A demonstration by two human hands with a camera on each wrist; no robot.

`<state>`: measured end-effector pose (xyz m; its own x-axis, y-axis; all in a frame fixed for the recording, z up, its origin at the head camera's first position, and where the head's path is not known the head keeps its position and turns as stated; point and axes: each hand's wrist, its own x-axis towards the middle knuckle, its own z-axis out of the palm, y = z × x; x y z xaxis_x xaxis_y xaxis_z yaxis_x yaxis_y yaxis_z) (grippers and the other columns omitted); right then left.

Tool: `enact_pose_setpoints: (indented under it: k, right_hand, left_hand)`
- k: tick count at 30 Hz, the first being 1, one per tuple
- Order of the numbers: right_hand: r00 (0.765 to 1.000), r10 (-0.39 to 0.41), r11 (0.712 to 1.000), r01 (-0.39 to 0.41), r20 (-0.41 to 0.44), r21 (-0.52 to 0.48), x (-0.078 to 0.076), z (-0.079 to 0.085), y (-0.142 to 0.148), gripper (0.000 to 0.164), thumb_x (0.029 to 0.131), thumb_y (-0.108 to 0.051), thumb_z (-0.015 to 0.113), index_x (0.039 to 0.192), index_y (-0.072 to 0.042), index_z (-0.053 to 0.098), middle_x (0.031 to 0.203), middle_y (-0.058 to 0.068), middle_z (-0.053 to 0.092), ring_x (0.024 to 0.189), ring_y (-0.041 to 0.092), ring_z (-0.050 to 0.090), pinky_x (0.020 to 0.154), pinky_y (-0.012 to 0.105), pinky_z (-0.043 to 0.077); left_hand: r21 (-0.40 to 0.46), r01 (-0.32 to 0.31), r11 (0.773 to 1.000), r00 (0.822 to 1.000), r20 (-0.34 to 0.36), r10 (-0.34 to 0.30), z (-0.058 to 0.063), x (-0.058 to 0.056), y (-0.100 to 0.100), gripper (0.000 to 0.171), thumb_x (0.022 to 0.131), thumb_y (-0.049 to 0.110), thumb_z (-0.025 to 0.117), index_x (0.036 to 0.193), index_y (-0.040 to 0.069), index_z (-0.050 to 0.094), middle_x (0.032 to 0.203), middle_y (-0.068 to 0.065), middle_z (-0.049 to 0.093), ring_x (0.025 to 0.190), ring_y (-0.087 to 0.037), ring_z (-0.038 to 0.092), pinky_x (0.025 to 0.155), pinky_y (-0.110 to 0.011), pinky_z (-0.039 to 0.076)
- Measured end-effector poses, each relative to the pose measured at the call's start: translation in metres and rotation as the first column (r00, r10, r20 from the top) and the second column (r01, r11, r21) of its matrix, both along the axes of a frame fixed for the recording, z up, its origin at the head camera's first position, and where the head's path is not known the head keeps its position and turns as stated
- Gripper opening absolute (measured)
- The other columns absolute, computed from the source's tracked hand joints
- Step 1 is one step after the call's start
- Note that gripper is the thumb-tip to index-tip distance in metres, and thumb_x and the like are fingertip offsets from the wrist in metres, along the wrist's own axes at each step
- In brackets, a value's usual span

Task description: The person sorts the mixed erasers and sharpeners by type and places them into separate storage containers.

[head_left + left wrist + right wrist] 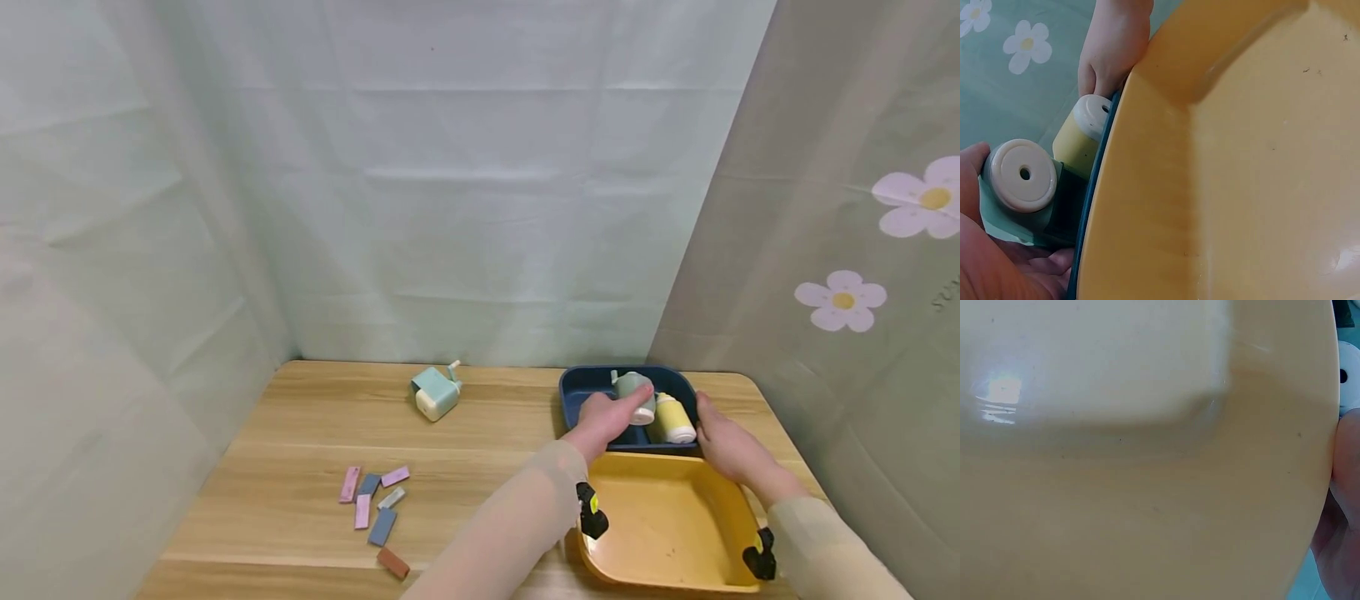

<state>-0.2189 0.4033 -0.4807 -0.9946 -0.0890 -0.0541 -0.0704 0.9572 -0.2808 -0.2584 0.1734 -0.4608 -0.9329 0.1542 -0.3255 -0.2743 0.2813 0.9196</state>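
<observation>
A navy tray (pixel 576 387) stands at the back right of the table, behind a yellow tray (pixel 660 521). My left hand (pixel 606 417) reaches into the navy tray and grips a grey-green rounded container (pixel 999 211). Its white end (pixel 1022 175) has a round hole and faces the left wrist camera; the thumb lies along its side. Beside it in the tray leans a yellow container (pixel 672 417) with a similar white end. My right hand (pixel 731 442) holds the navy tray's right rim close to the yellow container. In the right wrist view the yellow tray hides most of that hand.
A mint-and-cream crank pencil sharpener (pixel 437 392) sits at the back middle of the table. Several small pink, blue-grey and white blocks (pixel 382 527) lie front left, with a brown block (pixel 393 563) nearer the edge. Curtains (pixel 480 208) hang behind and at the sides.
</observation>
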Motion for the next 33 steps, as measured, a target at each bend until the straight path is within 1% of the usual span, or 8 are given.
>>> enact_pose_setpoints:
  k: [3, 6, 15, 20, 26, 29, 33]
  right_hand:
    - [1.0, 0.003, 1.0, -0.003, -0.002, -0.002, 0.0001, -0.0005, 0.0004, 0.064, 0.112, -0.014, 0.041, 0.157, 0.024, 0.014, 0.16, 0.047, 0.023, 0.142, 0.063, 0.037, 0.117, 0.071, 0.03]
    - [1.0, 0.003, 1.0, -0.003, 0.001, -0.012, 0.0004, -0.0003, 0.0001, 0.065, 0.113, -0.015, 0.04, 0.157, 0.023, 0.014, 0.161, 0.047, 0.022, 0.143, 0.063, 0.036, 0.117, 0.071, 0.029]
    - [1.0, -0.016, 1.0, 0.016, 0.025, -0.027, -0.0001, -0.0001, -0.0008, 0.066, 0.115, -0.02, 0.038, 0.159, 0.021, 0.011, 0.162, 0.046, 0.021, 0.145, 0.063, 0.033, 0.118, 0.071, 0.027]
    - [1.0, -0.008, 1.0, 0.009, 0.02, -0.028, -0.0002, 0.0011, -0.0014, 0.066, 0.114, -0.018, 0.038, 0.159, 0.021, 0.011, 0.162, 0.046, 0.02, 0.146, 0.063, 0.032, 0.118, 0.071, 0.026]
    - [1.0, -0.007, 0.999, 0.007, 0.017, -0.033, -0.0005, -0.0004, -0.0015, 0.065, 0.114, -0.016, 0.038, 0.158, 0.022, 0.012, 0.162, 0.046, 0.019, 0.146, 0.063, 0.031, 0.119, 0.071, 0.026]
    - [1.0, -0.01, 0.999, 0.011, 0.018, -0.033, -0.0005, -0.0013, -0.0008, 0.064, 0.114, -0.016, 0.038, 0.158, 0.022, 0.012, 0.162, 0.046, 0.02, 0.146, 0.063, 0.032, 0.119, 0.071, 0.026]
    - [1.0, -0.021, 0.999, 0.021, 0.02, -0.031, -0.0007, -0.0013, 0.0003, 0.065, 0.115, -0.018, 0.036, 0.159, 0.022, 0.011, 0.162, 0.046, 0.02, 0.146, 0.062, 0.032, 0.119, 0.071, 0.026]
  left_hand:
    - [-0.018, 0.013, 1.0, 1.0, -0.01, -0.013, 0.0011, -0.0003, 0.0011, 0.099, 0.087, 0.073, 0.074, 0.148, -0.003, 0.055, 0.145, -0.018, 0.061, 0.123, -0.033, 0.06, 0.111, -0.051, 0.05]
    - [-0.04, 0.028, 0.999, 1.0, -0.006, -0.028, 0.0015, -0.0002, 0.0023, 0.099, 0.088, 0.074, 0.073, 0.148, -0.003, 0.056, 0.145, -0.017, 0.061, 0.122, -0.033, 0.061, 0.111, -0.051, 0.05]
    - [-0.065, 0.049, 0.997, 0.999, -0.011, -0.05, -0.0019, -0.0009, 0.0063, 0.095, 0.089, 0.073, 0.072, 0.145, -0.002, 0.058, 0.14, -0.016, 0.064, 0.118, -0.032, 0.062, 0.11, -0.05, 0.051]
    - [-0.1, 0.065, 0.993, 0.998, -0.007, -0.066, -0.0025, -0.0012, 0.0061, 0.093, 0.09, 0.074, 0.07, 0.145, -0.001, 0.059, 0.14, -0.014, 0.064, 0.119, -0.031, 0.063, 0.109, -0.049, 0.051]
    - [-0.189, 0.118, 0.975, 0.993, -0.002, -0.121, -0.0008, 0.0001, 0.0054, 0.093, 0.091, 0.076, 0.065, 0.147, 0.001, 0.06, 0.144, -0.013, 0.064, 0.124, -0.03, 0.062, 0.111, -0.048, 0.05]
    - [-0.227, 0.146, 0.963, 0.989, -0.003, -0.151, 0.0003, 0.0009, 0.0063, 0.092, 0.092, 0.077, 0.063, 0.146, 0.003, 0.062, 0.144, -0.012, 0.065, 0.123, -0.028, 0.063, 0.11, -0.046, 0.051]
    - [-0.284, 0.183, 0.941, 0.981, -0.008, -0.193, 0.0026, 0.0013, 0.0084, 0.09, 0.093, 0.078, 0.059, 0.144, 0.004, 0.064, 0.142, -0.01, 0.066, 0.119, -0.026, 0.064, 0.107, -0.043, 0.052]
